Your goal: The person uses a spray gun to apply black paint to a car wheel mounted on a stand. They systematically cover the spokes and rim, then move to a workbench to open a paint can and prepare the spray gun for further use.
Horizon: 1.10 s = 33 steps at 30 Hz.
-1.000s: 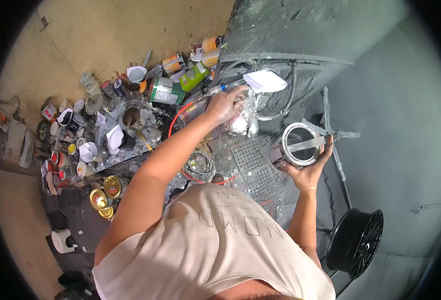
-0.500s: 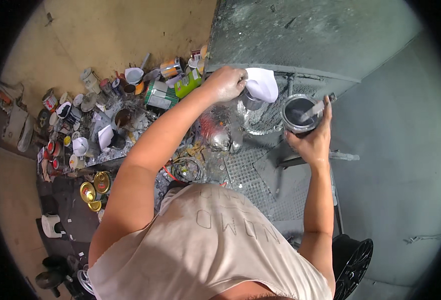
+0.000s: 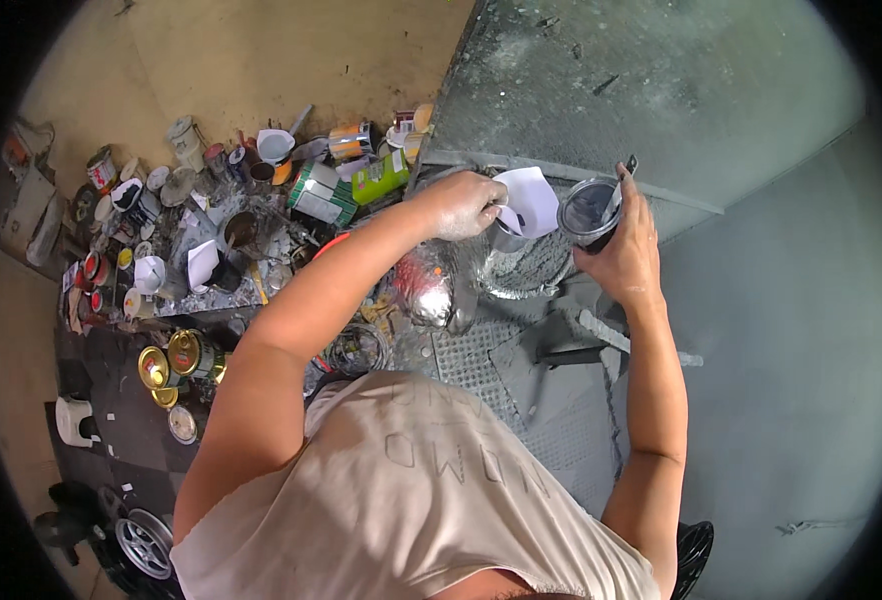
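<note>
My left hand is closed, its fingertips pinching the near-left edge of a white paper cone. The cone's wide mouth gapes upward, and its lower part sits in a small grey cup. Just right of the cone, my right hand grips a round metal can from its right side. Dark grey paint shows inside the can. A flat stirring stick leans out over the can's rim, against my right fingers. Can and cone are very close together; whether they touch I cannot tell.
Below the cup lies a round, paint-crusted container. Foil-like wrapping is to its left. A cluttered bench on the left holds paint tins, paper cones and a green-and-white can. Gold-lidded tins stand lower left. A grey panel rises ahead.
My right hand has brought the can and stick left, up against the paper cone. The cone's mouth now faces me more openly. The whole view has shifted slightly.
</note>
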Each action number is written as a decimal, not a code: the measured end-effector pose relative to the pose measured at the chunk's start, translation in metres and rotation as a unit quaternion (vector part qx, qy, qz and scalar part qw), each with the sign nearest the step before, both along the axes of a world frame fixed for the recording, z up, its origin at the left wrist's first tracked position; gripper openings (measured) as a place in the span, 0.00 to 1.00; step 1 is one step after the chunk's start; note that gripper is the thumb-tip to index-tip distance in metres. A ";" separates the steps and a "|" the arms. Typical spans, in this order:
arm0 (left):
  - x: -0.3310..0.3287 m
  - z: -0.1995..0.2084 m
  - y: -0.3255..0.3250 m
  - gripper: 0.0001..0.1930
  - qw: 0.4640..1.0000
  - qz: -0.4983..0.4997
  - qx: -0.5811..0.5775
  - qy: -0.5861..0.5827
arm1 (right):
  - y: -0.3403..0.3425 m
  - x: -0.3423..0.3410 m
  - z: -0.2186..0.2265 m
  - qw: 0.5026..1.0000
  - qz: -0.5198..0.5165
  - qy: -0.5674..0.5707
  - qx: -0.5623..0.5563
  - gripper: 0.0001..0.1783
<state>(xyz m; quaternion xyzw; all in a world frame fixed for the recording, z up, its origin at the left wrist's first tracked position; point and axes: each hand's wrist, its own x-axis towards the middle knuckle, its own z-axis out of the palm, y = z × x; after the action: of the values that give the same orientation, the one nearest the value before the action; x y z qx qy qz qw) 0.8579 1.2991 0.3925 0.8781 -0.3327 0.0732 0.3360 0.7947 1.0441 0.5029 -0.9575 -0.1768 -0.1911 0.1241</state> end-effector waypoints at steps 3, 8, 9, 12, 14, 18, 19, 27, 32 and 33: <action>-0.001 -0.001 0.003 0.10 1.000 0.001 -0.016 0.002 | 0.003 0.005 -0.001 0.999 0.013 -0.003 -0.032 0.66; 0.000 -0.002 0.005 0.10 1.000 0.001 -0.011 -0.003 | 0.011 0.009 -0.002 0.997 0.020 -0.010 -0.072 0.66; 0.000 -0.001 0.004 0.10 1.000 -0.002 -0.006 -0.003 | 0.012 0.009 -0.002 0.997 0.025 -0.012 -0.074 0.65; -0.005 0.003 0.003 0.10 1.000 -0.001 -0.010 -0.007 | 0.016 0.008 -0.002 0.996 0.021 -0.011 -0.088 0.65; -0.005 -0.002 0.004 0.13 1.000 0.000 -0.012 -0.011 | 0.018 0.009 -0.001 0.996 0.021 -0.007 -0.089 0.66; -0.028 0.012 0.012 0.21 0.995 0.063 0.040 0.072 | 0.019 0.008 0.002 0.994 0.001 -0.007 -0.108 0.67; -0.033 0.008 0.017 0.22 0.996 0.062 0.008 0.065 | 0.019 0.007 0.003 0.994 -0.004 -0.007 -0.111 0.67; -0.119 -0.068 0.144 0.20 0.995 -0.002 -0.047 0.093 | 0.033 0.001 0.020 0.992 -0.043 -0.024 -0.116 0.68; -0.261 -0.148 0.223 0.18 0.931 0.019 -0.077 0.357 | 0.053 -0.001 0.030 0.988 -0.098 -0.050 -0.108 0.67; -0.290 -0.178 0.234 0.19 0.922 0.003 -0.089 0.378 | 0.054 0.000 0.034 0.991 -0.122 -0.006 -0.047 0.67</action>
<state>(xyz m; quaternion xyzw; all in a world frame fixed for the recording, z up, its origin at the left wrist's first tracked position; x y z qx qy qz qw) 0.5684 1.5327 0.2145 0.8080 -0.1704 -0.2337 0.5132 0.7946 1.0982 0.5364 -0.9756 -0.0684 -0.2017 0.0538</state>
